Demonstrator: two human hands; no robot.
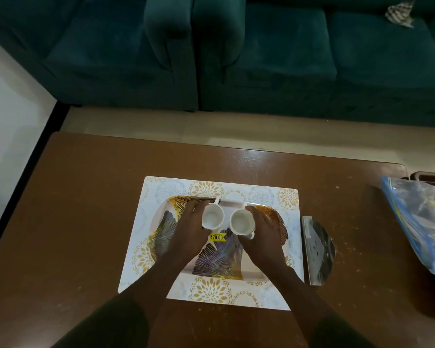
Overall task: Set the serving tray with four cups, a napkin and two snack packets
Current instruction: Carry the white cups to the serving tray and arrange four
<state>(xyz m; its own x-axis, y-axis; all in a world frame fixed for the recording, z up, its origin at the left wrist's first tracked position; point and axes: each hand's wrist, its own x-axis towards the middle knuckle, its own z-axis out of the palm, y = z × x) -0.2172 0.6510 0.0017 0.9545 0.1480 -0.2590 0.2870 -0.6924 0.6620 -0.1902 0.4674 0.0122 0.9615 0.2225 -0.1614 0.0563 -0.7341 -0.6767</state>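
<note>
A serving tray (219, 262) with a gold and purple leaf pattern and a yellow price sticker lies on a floral placemat (290, 199) on the brown table. Two white cups stand upright over the tray's far half. My left hand (189, 229) is wrapped around the left cup (212, 217). My right hand (261, 229) grips the right cup (241, 223). Both cups look empty inside. A silver snack packet (317, 249) lies just right of the placemat. No napkin shows.
The brown table (86, 209) carries a clear plastic bag with a blue edge (419, 222) at its right end. A dark green sofa (236, 54) stands beyond the table, across a strip of pale floor.
</note>
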